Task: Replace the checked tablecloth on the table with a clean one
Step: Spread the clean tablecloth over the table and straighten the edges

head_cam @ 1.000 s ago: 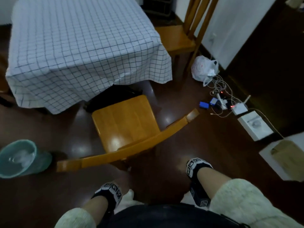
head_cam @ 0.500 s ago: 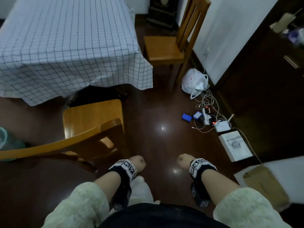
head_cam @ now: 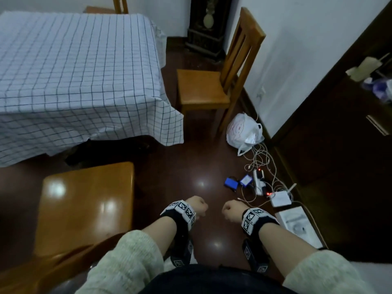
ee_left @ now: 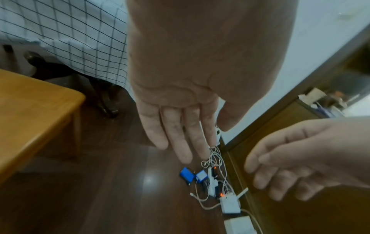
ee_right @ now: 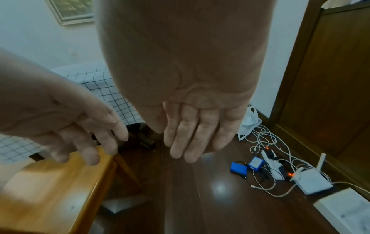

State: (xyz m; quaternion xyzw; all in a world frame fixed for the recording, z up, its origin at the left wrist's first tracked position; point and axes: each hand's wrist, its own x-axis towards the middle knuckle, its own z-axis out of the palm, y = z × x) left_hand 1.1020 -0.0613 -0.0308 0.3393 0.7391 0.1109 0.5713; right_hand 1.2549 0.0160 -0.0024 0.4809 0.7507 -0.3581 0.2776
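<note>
The white tablecloth with dark checks [head_cam: 74,71] covers the table at upper left, its corner hanging toward the floor. The cloth's hem shows in the left wrist view [ee_left: 80,39] and behind the hands in the right wrist view [ee_right: 96,85]. My left hand [head_cam: 198,206] and right hand [head_cam: 232,210] hang side by side over the dark floor, well short of the table. Both are empty. The wrist views show the left hand's fingers [ee_left: 180,134] and the right hand's fingers [ee_right: 196,134] relaxed and pointing down. No clean cloth is in view.
A wooden chair [head_cam: 84,206] stands close at my left, another chair [head_cam: 203,88] by the wall past the table corner. A white plastic bag [head_cam: 244,132], tangled cables with a power strip [head_cam: 258,183] and a white box [head_cam: 297,225] lie along the right wall.
Both hands have come up from beside my body into view in front of me. The view has swung right and up; the near chair now sits at left and the green bin is out of view.
</note>
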